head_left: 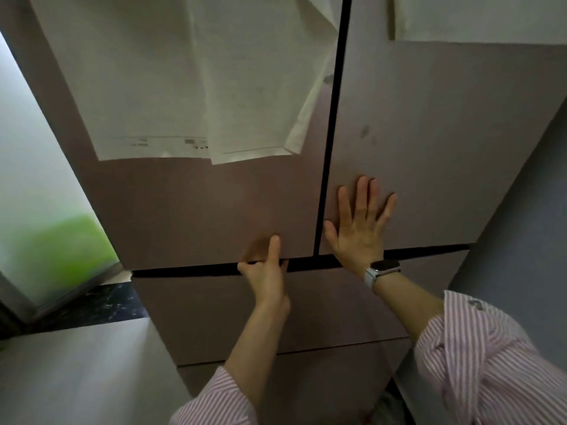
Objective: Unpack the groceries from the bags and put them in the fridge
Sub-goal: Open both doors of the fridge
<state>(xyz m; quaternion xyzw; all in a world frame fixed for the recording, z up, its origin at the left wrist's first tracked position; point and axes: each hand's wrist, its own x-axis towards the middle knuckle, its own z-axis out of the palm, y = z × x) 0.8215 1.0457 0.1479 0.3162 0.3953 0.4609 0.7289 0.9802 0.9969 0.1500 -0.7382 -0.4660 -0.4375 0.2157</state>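
Observation:
A tall mauve fridge (429,142) fills the view, with both upper doors and the drawers below closed. My left hand (266,268) grips the bottom edge of the upper left door (190,210), fingers hooked into the dark gap and thumb lying up on the door face. My right hand (359,222) lies flat with fingers spread on the lower corner of the upper right door, beside the centre seam. No groceries or bags are in view.
White paper sheets (171,87) hang on the left door, another sheet (478,16) on the right one. A frosted window (36,185) and dark marble sill (101,305) are at left. A grey wall (521,240) stands close at right.

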